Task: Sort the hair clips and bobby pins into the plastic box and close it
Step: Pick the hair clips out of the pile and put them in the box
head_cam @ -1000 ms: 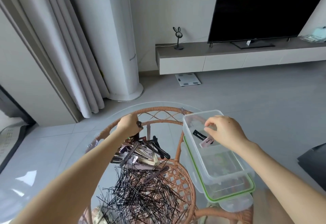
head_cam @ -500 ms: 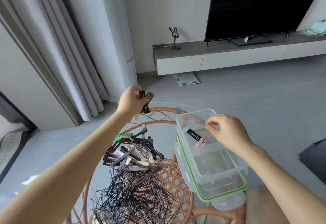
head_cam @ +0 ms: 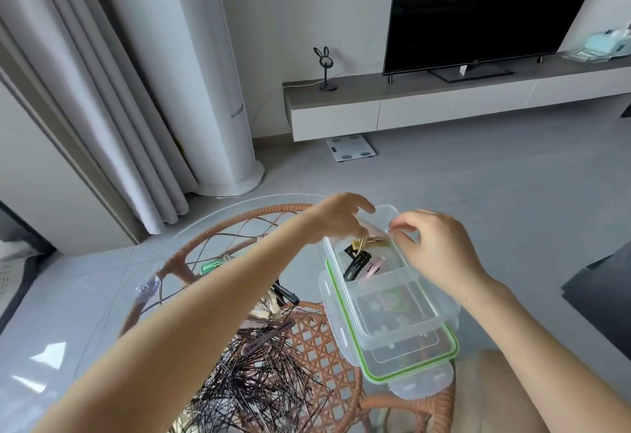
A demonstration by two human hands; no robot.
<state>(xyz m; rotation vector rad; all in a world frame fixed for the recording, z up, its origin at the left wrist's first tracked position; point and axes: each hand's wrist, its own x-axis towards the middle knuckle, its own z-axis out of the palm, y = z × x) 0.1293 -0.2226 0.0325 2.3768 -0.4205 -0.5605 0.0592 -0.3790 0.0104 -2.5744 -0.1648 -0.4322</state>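
The gold clip (head_cam: 359,245) hangs nose-down just inside the upper end of the box (head_cam: 409,325), above a black clip (head_cam: 356,263) and a pink clip (head_cam: 374,267) that lie in that far compartment. The left hand (head_cam: 341,222) pinches it from above with narrow, bunched fingertips. We judge that letting go would drop it straight in, with no sideways travel needed. The box's long axis runs from lower right up toward the frame's centre, and it sits on its green-edged lid (head_cam: 411,375), so closing is some way off. The right hand (head_cam: 435,255) grips the box's far right rim, fingers curled over it, steadying. Lower left of the box lie the loose clips (head_cam: 269,306) and bobby pins (head_cam: 263,378), nearer the left hand, so we expect it to fetch the next one.
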